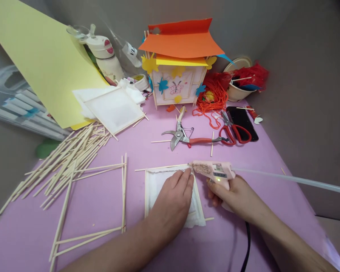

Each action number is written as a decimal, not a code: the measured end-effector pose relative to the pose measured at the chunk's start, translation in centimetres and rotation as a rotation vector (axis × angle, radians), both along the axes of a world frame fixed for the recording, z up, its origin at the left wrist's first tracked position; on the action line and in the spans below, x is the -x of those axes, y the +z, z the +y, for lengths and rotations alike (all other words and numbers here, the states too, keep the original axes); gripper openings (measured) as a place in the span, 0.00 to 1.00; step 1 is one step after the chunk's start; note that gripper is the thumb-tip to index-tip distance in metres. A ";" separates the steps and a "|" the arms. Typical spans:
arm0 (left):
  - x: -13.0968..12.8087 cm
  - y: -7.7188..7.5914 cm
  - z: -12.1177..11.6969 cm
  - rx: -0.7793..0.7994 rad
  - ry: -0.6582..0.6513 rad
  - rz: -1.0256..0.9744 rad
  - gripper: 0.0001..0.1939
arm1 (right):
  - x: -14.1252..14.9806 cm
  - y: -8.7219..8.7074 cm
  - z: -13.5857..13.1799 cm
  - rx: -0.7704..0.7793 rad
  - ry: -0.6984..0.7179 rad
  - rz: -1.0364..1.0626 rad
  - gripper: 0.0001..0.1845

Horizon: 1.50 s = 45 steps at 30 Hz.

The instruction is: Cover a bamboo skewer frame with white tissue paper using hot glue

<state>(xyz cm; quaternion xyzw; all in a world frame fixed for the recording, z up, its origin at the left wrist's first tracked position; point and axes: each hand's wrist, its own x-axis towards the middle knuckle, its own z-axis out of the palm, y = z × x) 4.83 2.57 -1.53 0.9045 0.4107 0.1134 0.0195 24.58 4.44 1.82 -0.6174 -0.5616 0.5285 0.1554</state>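
Head view: left hand (171,200) presses paper frame (158,189), right hand (232,194) grips glue gun (212,170).

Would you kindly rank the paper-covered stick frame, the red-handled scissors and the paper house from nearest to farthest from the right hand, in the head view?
From the right hand holding the pink glue gun:
1. paper-covered stick frame, left, under the left hand
2. red-handled scissors, ahead
3. paper house, farthest back

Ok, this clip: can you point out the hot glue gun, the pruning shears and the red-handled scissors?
Hot glue gun (212,170), head view, on its pink body.
Pruning shears (200,141), head view, on the red handle.
Red-handled scissors (234,129), head view, on the red plastic of one finger loop.
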 end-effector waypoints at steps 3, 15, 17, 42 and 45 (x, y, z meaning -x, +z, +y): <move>0.0 0.2 0.3 0.004 0.020 -0.061 0.20 | -0.1 0.1 0.0 -0.010 -0.005 -0.006 0.17; -0.9 1.1 1.9 -0.120 0.022 -0.013 0.07 | -0.1 -0.1 0.1 -0.003 -0.078 0.067 0.18; -0.8 1.0 1.6 -0.128 0.022 0.017 0.06 | 0.0 0.0 0.1 -0.006 -0.106 0.062 0.17; -0.1 -0.1 -0.7 -0.160 -0.010 0.073 0.20 | -0.2 0.3 -0.2 0.009 0.035 -0.037 0.12; -0.1 -0.2 -0.8 -0.157 -0.010 0.074 0.20 | -0.3 0.4 -0.2 0.007 0.059 -0.051 0.12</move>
